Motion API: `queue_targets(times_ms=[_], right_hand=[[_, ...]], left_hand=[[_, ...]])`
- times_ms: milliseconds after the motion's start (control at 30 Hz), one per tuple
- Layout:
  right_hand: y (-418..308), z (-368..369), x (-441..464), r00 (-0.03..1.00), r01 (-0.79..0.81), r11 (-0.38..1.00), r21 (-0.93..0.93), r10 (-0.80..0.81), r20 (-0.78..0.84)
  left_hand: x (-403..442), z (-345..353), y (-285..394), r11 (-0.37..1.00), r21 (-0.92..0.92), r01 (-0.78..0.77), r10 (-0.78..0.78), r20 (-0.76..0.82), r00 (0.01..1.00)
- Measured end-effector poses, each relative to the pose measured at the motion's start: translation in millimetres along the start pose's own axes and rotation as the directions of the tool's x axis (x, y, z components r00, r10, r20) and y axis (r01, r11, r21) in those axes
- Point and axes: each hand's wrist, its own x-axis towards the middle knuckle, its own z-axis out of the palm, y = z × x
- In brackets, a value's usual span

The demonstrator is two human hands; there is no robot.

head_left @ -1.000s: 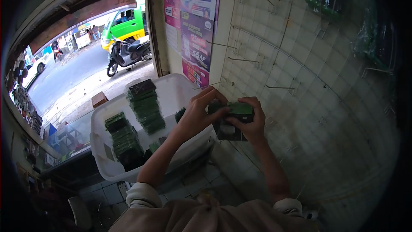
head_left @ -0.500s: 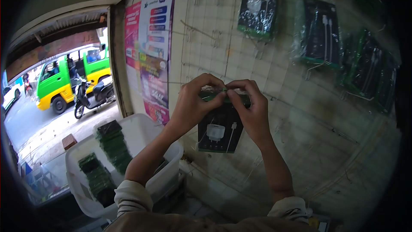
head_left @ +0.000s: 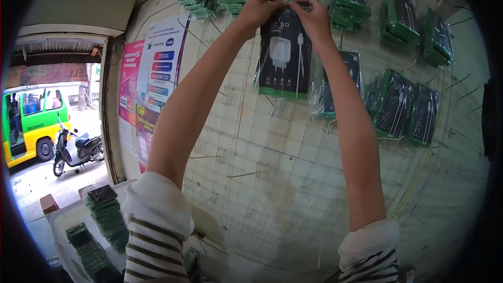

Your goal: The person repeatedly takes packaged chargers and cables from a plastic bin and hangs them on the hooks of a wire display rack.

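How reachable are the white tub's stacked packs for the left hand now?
Likely not straight away: the left hand is up high, fingers pinching the top of the charger pack. The stacked packs sit low in the white tub, apparently uncovered.

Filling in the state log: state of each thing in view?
Charger pack: upright, front showing, held at top
Left hand: pinching pack's top
Right hand: pinching pack's top
Hanging packs: clear-wrapped, hung in bunches
White bin: open, partly in view
Stacked packs: in rows inside bin
Scooter: upright, riderless
Van: side door looks open
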Motion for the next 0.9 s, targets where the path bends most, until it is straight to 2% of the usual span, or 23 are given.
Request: queue_targets(times_ms=[67,100,267,367,433,500,600,700,900], right_hand=[[33,12,17,0.988,-0.151,0.988,0.030,0.150,0.021],[42,17,18,0.990,-0.144,0.989,0.028,0.143,0.019],[69,37,19,0.979,-0.197,0.980,0.019,0.198,-0.045],[65,39,22,0.975,-0.210,0.977,-0.031,0.207,-0.081],[60,38,26,0.970,-0.231,0.970,-0.076,0.223,-0.093],[62,38,27,0.986,-0.162,0.977,-0.135,0.153,-0.071],[70,42,19,0.983,-0.182,0.965,-0.186,0.172,-0.069],[74,45,16,0.982,-0.174,0.978,-0.116,0.164,-0.091],[78,46,17,0.978,-0.194,0.963,-0.188,0.176,-0.112]], left_hand=[[17,0,-18,0.998,-0.051,0.036,-0.038,-0.042,0.998],[24,1,-26,0.992,-0.100,0.077,-0.085,-0.082,0.993],[43,-2,-61,0.984,-0.161,0.079,-0.113,-0.213,0.971],[57,-6,-69,0.990,-0.100,0.097,-0.119,-0.240,0.964],[59,-6,-70,0.990,-0.137,0.042,-0.074,-0.237,0.969],[57,-6,-72,0.983,-0.169,0.074,-0.112,-0.225,0.968],[50,-3,-79,0.971,-0.217,0.101,-0.150,-0.222,0.963],[51,-3,-90,0.981,-0.182,0.060,-0.103,-0.242,0.965],[55,2,-98,0.981,-0.179,0.080,-0.129,-0.280,0.951]])
